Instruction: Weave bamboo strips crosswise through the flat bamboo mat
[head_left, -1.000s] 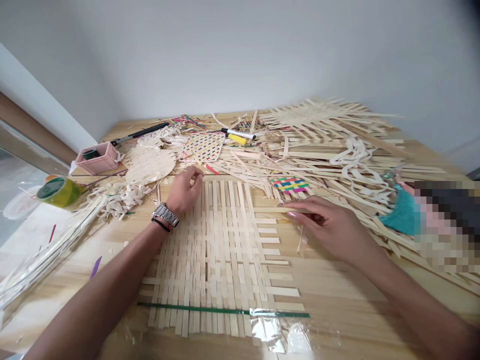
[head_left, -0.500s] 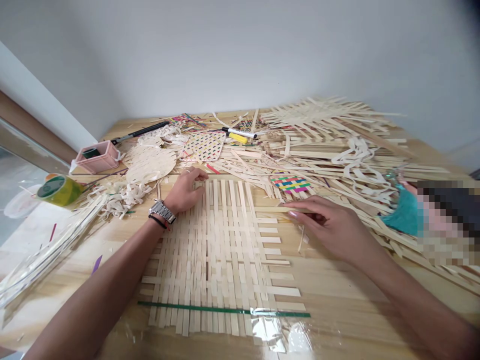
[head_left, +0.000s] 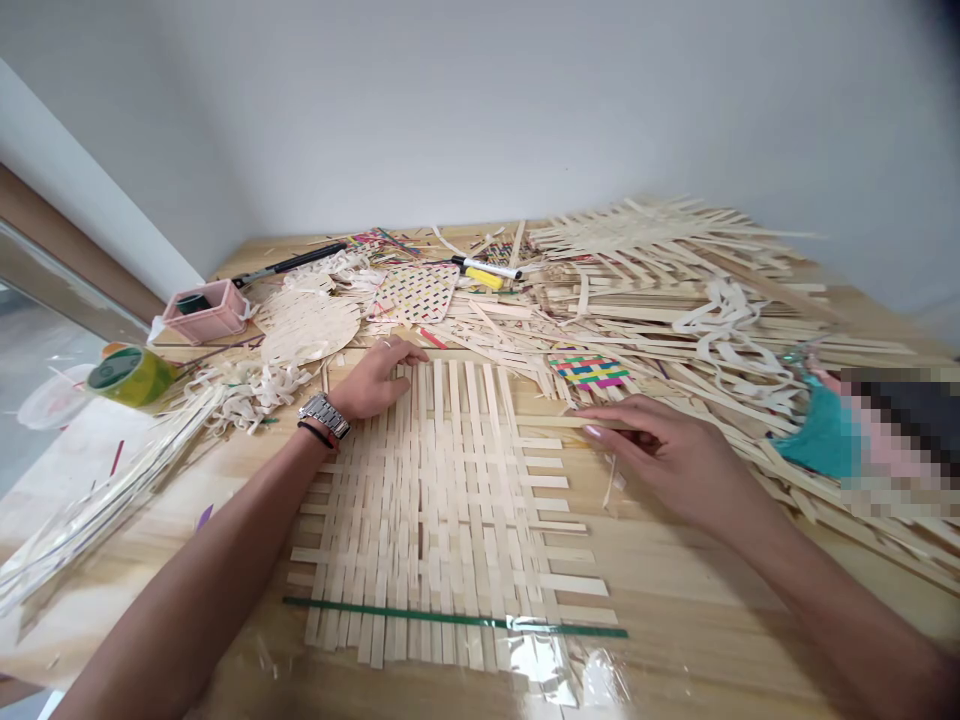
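At the far left, one yellow-green tape roll (head_left: 129, 376) stands near one pink box (head_left: 204, 314), which holds one dark roll (head_left: 193, 303). A long bundle of strips (head_left: 112, 510) slants below them, ending at a heap of pale curls (head_left: 247, 392). Behind lie one black-handled tool (head_left: 304, 260) and one plain round woven piece (head_left: 309, 328). The left hand (head_left: 381, 378), with one watch (head_left: 325, 415) at its wrist, rests bent at the upper left of the woven mat (head_left: 450, 500); whether it pinches a strip cannot be told, and its forearm hides some of the mat's left side. The mat lies flat at front centre, one green strip (head_left: 442, 618) across its near end. Past it are one dotted woven piece (head_left: 414, 293) and two markers (head_left: 487, 272), then one multicoloured woven piece (head_left: 589, 368). The right hand (head_left: 660, 440) pinches one pale strip (head_left: 553, 421) reaching the mat's right edge. A tangled pile of strips (head_left: 637, 320) crowds the table beyond, with white loops (head_left: 739, 345) on it and one teal cloth (head_left: 821, 430) rightmost.
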